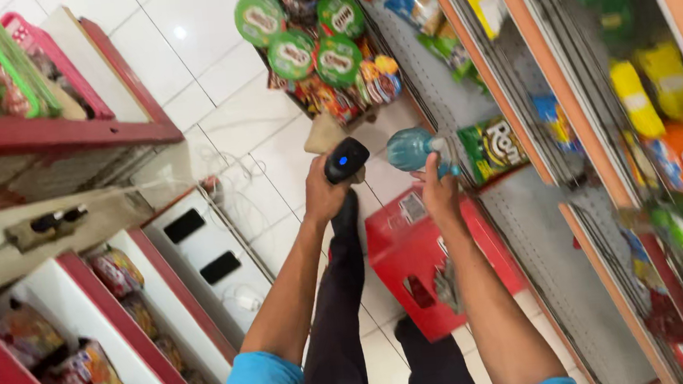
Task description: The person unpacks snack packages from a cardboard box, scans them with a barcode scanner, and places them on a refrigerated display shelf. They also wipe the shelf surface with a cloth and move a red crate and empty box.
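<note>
My left hand (321, 194) grips a black handheld scanner (345, 159) with a small blue light on its head. My right hand (439, 192) holds a clear bluish plastic bottle (413, 148) by its lower part, just to the right of the scanner. Scanner and bottle are a short gap apart, both held over the white tiled floor. My arms come in from the bottom, with blue sleeves, and my dark trousers show between them.
A red plastic crate (400, 253) stands on the floor under my right arm. Shelving (526, 225) with snack packets runs along the right. A rack of green-lidded tins (294, 31) stands ahead. Red-trimmed counters (65, 134) and a power strip (44, 226) are on the left.
</note>
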